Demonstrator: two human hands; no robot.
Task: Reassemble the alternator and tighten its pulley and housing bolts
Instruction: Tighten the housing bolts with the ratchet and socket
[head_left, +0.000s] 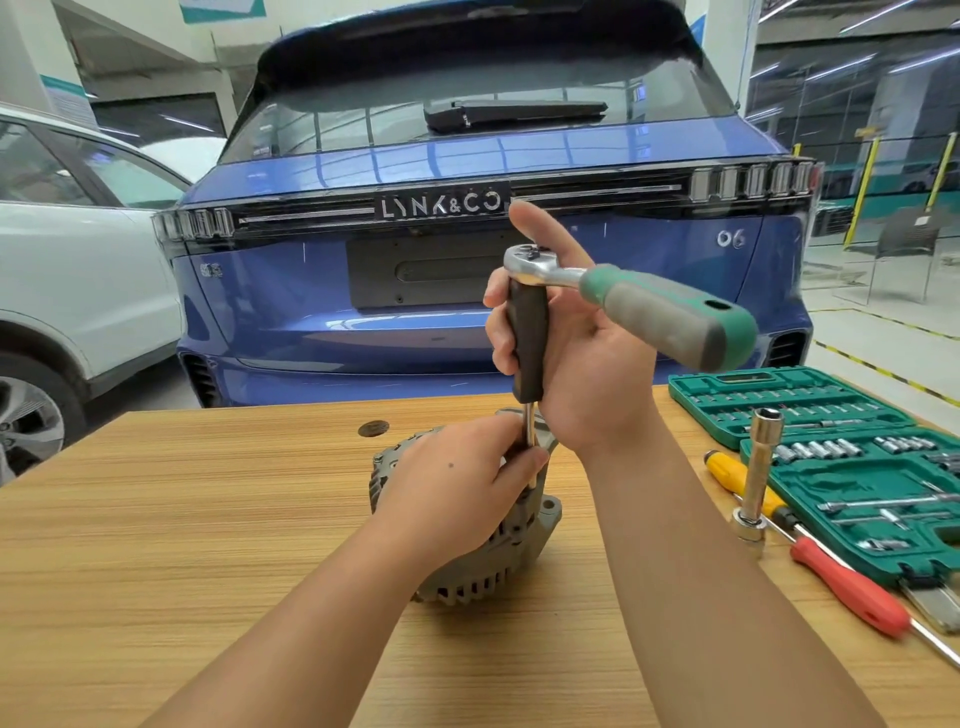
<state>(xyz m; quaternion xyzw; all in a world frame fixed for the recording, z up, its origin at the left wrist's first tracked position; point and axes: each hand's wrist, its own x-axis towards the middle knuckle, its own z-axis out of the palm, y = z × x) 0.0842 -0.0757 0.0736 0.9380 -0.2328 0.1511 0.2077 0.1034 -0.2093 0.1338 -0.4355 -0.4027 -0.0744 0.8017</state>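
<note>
"LYNK&CO", "06" on blue car (467, 322) tailgate

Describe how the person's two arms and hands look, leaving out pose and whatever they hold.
Both forearms are bare, with no sleeves in view. The left hand and the right hand wear no gloves, and no rings, watch or wristband show. The left hand has a small dark spot on its back. The fingernails that show are short and unpainted. Nothing above the forearms is in view.
</note>
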